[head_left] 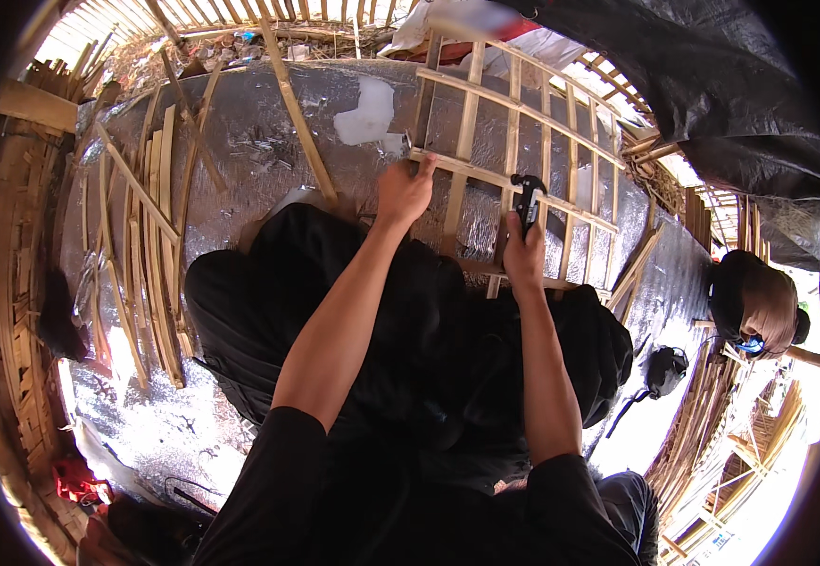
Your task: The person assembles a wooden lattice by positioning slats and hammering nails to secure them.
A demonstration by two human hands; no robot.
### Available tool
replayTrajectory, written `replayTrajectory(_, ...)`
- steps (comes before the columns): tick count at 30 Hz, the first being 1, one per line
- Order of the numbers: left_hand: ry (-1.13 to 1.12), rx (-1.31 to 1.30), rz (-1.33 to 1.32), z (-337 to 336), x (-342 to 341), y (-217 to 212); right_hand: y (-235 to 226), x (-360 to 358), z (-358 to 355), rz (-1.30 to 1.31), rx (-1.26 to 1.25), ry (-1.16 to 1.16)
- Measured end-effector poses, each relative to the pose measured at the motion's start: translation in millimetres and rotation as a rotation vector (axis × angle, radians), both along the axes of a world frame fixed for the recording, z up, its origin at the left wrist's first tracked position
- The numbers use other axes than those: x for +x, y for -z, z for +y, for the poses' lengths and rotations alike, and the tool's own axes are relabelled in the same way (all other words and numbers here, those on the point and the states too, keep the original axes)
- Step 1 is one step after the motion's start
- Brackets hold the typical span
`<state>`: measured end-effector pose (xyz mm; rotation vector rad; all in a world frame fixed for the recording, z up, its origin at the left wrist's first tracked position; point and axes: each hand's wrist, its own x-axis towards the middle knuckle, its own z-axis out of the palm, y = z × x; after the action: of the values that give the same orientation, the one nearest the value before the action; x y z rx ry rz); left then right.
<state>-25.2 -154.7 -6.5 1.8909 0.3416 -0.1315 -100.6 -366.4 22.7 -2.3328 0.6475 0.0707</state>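
A lattice of pale bamboo strips [513, 107], crossed like a grid, lies in front of my knees, a little right of the middle. My left hand [404, 196] is closed at the left end of one of its crosswise strips, thumb against the wood. Whatever is pinched in those fingers is too small to make out. My right hand [525, 253] grips the handle of a black claw hammer [530, 200], held upright over the lattice. The hammer's head points away from me, near a crossing of strips, and I cannot tell whether it touches.
Loose bamboo strips [160, 226] lie in a bunch at the left. Another long strip [297, 113] slants beyond my left hand. Shiny silver sheeting [240, 123] covers the floor. At the right are a small black bag [664, 371] and another person [759, 302].
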Motion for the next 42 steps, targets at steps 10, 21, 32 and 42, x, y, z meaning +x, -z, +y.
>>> replayTrajectory(10, 0.050, 0.147, 0.133, -36, 0, -12, 19, 3, -28, -0.039, -0.201, 0.033)
replayTrajectory(21, 0.019, -0.575, 0.356, -25, 11, 22, -56, 35, 54, -0.155, -0.066, -0.370)
replayTrajectory(32, 0.022, -0.241, 0.360, -37, 28, 64, 3, 59, 60, -0.087, -0.139, -0.369)
replayTrajectory(42, 0.012, -0.371, 0.508, -38, 24, 12, -48, 87, 41, 0.148, 0.271, -0.253)
